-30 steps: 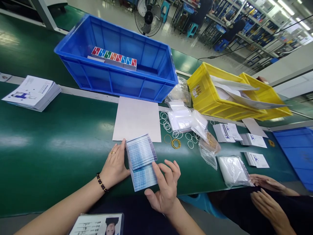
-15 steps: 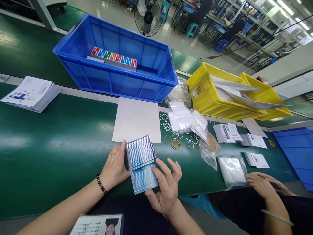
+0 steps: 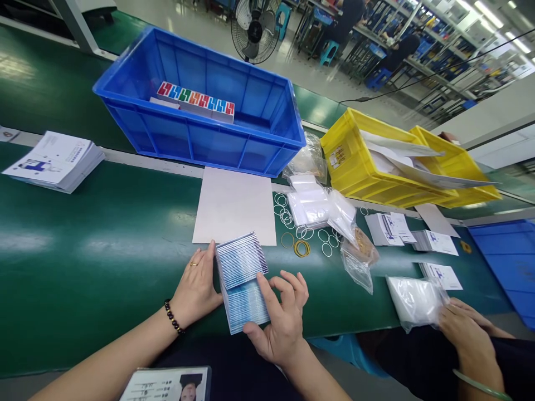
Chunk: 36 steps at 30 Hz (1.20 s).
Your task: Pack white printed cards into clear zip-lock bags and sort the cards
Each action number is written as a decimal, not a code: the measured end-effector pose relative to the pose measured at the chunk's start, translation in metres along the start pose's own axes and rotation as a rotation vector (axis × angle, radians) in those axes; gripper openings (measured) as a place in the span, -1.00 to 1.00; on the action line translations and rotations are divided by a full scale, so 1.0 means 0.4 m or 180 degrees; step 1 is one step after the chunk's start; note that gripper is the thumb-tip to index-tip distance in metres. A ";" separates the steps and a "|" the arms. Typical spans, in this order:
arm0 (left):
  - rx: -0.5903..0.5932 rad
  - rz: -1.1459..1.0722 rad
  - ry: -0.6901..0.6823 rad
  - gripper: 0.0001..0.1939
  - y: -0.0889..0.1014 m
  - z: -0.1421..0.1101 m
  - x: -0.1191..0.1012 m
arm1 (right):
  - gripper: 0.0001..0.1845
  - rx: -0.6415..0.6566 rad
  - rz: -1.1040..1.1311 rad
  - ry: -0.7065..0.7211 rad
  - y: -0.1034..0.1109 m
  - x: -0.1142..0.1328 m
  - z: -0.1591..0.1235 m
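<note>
A block of thin printed leaflets (image 3: 244,284) stands on edge at the table's near side, its blue-and-white edges facing up in two sections with a step between them. My left hand (image 3: 199,287) holds the block's left side, fingers stretched along it and thumb near the bottom. On the right, my right hand (image 3: 282,314) rests its index fingertip on the step, with the thumb near the lower right edge and the other fingers apart and bent. A sheet of pale card (image 3: 236,206) lies just beyond the leaflets.
A blue bin (image 3: 200,136) with small coloured boxes (image 3: 196,100) stands behind. Yellow bins (image 3: 376,167) hold papers. White rings, rubber bands (image 3: 301,248) and plastic bags (image 3: 311,203) lie right of centre. A co-worker's hands (image 3: 468,323) hold a clear bag (image 3: 418,301). Booklets (image 3: 56,159) are stacked left.
My right hand has shifted slightly left, its index fingertip now on the step between the sections. The co-worker's bag has moved right and towards the table's near edge.
</note>
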<state>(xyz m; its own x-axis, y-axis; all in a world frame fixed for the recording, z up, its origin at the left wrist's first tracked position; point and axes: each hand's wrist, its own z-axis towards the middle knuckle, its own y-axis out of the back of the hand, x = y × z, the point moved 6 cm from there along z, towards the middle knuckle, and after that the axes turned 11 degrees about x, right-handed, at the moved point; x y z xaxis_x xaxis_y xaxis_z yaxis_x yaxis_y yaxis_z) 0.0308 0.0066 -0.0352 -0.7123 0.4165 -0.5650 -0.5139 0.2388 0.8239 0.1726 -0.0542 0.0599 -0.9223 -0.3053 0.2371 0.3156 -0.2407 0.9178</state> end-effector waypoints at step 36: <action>-0.0033 0.0057 -0.0045 -0.04 0.005 0.004 -0.004 | -0.34 0.0021 -0.0083 0.0092 0.006 -0.005 0.012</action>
<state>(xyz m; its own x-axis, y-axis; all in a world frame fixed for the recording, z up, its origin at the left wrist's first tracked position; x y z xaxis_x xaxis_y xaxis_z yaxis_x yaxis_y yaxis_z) 0.0315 0.0078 -0.0326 -0.7146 0.4331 -0.5494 -0.5062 0.2220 0.8334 0.1740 -0.0499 0.0630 -0.9233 -0.3255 0.2040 0.2901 -0.2427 0.9257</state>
